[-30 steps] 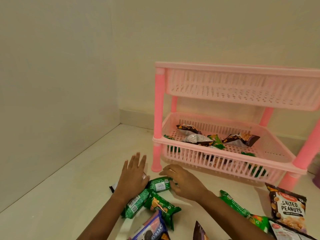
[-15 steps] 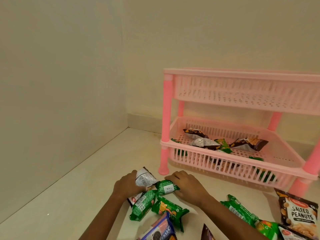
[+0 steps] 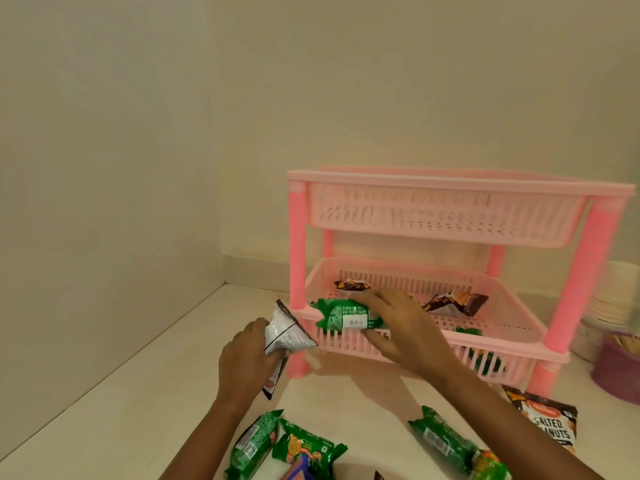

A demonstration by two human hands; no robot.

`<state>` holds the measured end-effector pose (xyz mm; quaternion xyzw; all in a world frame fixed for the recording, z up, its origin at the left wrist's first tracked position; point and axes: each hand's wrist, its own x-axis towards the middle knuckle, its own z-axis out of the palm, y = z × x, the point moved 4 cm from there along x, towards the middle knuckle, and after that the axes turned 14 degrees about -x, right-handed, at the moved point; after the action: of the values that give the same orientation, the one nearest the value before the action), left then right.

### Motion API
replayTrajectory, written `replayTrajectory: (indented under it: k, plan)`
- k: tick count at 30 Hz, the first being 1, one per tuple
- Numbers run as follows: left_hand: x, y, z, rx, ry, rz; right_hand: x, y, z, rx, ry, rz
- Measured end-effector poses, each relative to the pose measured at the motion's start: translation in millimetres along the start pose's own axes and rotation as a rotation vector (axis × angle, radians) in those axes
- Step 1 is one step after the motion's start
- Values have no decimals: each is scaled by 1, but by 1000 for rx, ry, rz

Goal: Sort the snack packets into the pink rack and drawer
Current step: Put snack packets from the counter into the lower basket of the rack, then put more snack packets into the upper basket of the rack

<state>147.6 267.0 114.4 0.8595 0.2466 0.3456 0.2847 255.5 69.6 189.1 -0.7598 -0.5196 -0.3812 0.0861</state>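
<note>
Lying nearest on the floor (image 3: 138,393) are loose green packets (image 3: 304,448). Beyond, the left hand (image 3: 247,363) curls its fingers round a white packet (image 3: 287,336). The right hand (image 3: 405,332) pinches a green roll (image 3: 346,318) over the front-left corner of the pink rack's (image 3: 298,271) lower tray (image 3: 502,346), whose rim may snag it loose.

Dim warm light, soft shadows, slight motion blur, wide-angle edge warp.

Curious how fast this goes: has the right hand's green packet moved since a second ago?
Yes. The green packet rose from the floor to the front rim of the pink rack's lower tray.
</note>
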Motion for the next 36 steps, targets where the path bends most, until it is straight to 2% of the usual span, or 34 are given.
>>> replayTrajectory:
  k: [6,10,14,16,19,21,24,29,31,36]
  plan:
    - [14,77,-7,-92,105,229,20,54,-78,78,165,236]
    - [20,129,-8,-163,133,352,29,105,-126,-48,293,323]
    - [30,172,-8,-223,133,442,41,166,-154,-159,305,450]
    - [36,190,-8,-236,133,482,48,196,-156,-233,224,514]
    - [44,213,-8,-241,136,512,55,233,-145,-285,-10,610]
    - [51,226,-7,-234,141,518,56,249,-134,-244,-157,684]
    - [61,241,-7,-227,135,505,58,260,-122,-113,-269,806]
    - [74,263,-14,-271,116,486,67,261,-111,-76,-478,796]
    - [77,273,-19,-318,106,492,67,259,-109,-89,-531,774]
    - [88,312,-29,-360,170,618,63,262,-105,-138,-522,757]
